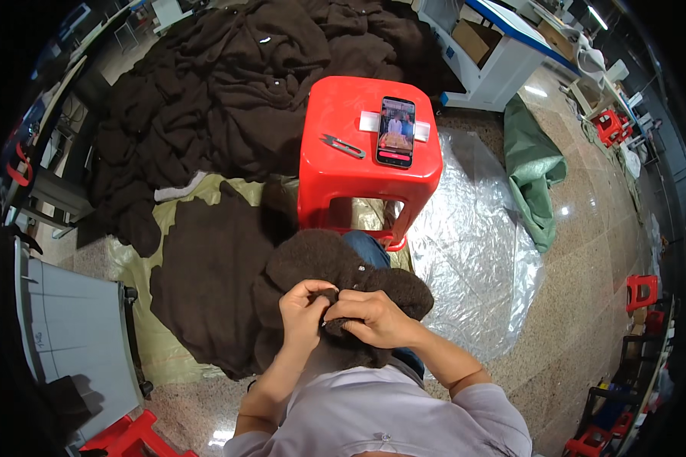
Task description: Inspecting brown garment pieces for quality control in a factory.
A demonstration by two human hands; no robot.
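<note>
A dark brown fleecy garment (312, 255) lies bunched across my lap. My left hand (303, 312) pinches a fold of it between thumb and fingers. Close beside it, my right hand (373, 316) has its fingers closed on the same cloth, the two hands almost touching. A small pale spot shows on the garment just beyond my hands; its kind is too small to tell. Whether a fine tool or thread is between my fingertips cannot be made out.
Ahead stands a red plastic stool (335, 99) carrying thread snips (343, 146) and a lit phone (396, 131). A large heap of brown cloth (229, 84) fills the far left; flat brown pieces (206, 274) lie nearer. Clear plastic sheeting (472, 251) covers floor at right, beside a green tarp (532, 167).
</note>
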